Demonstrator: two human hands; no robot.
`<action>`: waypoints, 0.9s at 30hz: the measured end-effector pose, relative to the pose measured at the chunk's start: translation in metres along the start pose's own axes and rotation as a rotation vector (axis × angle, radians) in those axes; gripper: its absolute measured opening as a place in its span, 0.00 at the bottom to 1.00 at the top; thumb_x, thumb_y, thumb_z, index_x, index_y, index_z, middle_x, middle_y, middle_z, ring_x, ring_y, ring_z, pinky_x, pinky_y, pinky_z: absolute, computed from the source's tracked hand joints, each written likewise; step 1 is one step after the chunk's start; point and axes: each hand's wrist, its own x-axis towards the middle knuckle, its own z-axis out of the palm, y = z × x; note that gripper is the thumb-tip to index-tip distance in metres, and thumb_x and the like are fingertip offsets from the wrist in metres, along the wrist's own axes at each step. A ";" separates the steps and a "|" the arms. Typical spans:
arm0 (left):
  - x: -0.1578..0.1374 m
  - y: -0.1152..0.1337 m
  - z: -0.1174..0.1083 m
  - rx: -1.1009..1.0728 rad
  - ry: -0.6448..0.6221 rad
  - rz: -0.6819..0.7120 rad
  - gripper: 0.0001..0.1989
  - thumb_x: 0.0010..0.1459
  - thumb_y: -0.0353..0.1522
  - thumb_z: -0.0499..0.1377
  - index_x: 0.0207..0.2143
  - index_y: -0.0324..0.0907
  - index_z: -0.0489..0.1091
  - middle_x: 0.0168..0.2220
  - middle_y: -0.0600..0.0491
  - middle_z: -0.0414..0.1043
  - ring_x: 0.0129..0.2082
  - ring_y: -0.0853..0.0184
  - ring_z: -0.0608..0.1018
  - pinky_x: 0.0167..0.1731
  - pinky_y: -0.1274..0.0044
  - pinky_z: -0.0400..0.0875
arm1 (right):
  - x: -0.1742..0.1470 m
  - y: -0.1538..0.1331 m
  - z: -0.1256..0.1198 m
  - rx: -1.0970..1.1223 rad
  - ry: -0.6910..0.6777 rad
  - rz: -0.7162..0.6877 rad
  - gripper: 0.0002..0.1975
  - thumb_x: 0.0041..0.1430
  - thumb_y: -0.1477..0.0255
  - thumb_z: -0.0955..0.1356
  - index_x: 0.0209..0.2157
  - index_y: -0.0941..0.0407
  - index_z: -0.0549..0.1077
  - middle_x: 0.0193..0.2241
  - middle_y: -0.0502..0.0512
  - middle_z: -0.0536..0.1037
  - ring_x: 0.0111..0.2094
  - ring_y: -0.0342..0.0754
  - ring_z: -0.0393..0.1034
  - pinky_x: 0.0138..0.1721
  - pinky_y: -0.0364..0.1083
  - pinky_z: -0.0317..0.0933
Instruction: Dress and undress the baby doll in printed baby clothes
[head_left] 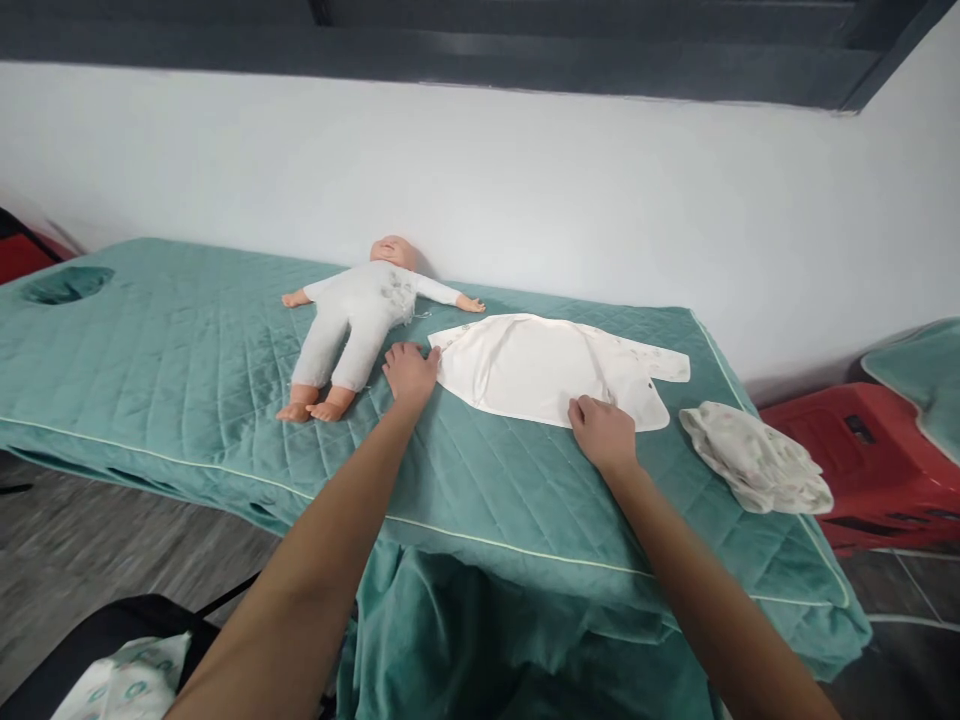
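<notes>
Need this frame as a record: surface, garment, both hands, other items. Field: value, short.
surface: green quilted cover, hole toward its far left end
garment: white garment, spread out on the cover, a sleeve pointing right
left_hand: left hand at the garment's left end; grip unclear
right_hand: right hand on the garment's near edge, fingers curled; grip unclear
doll: doll left of the garment, head toward the wall, arms spread
cloth: crumpled patterned cloth at the cover's right edge
floor_right: red plastic stool beyond that edge
</notes>
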 end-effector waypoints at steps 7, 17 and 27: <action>0.026 -0.002 0.014 -0.010 -0.040 0.100 0.11 0.62 0.37 0.53 0.41 0.44 0.72 0.52 0.43 0.73 0.55 0.52 0.71 0.55 0.62 0.65 | 0.001 0.000 0.002 -0.010 0.021 0.005 0.17 0.69 0.67 0.60 0.29 0.57 0.73 0.28 0.54 0.79 0.29 0.44 0.69 0.28 0.46 0.39; 0.058 -0.005 0.024 -0.094 0.024 0.046 0.12 0.65 0.37 0.50 0.43 0.42 0.70 0.45 0.43 0.77 0.48 0.53 0.77 0.46 0.66 0.70 | 0.000 0.000 0.005 -0.008 0.049 0.006 0.17 0.68 0.68 0.61 0.27 0.57 0.72 0.26 0.53 0.77 0.27 0.43 0.66 0.29 0.46 0.38; 0.059 -0.006 0.027 -0.089 0.051 0.052 0.11 0.62 0.31 0.52 0.46 0.44 0.67 0.49 0.46 0.74 0.51 0.58 0.75 0.49 0.68 0.69 | 0.002 -0.002 0.004 -0.014 0.036 0.008 0.16 0.68 0.67 0.61 0.27 0.57 0.71 0.26 0.53 0.77 0.26 0.43 0.65 0.29 0.46 0.38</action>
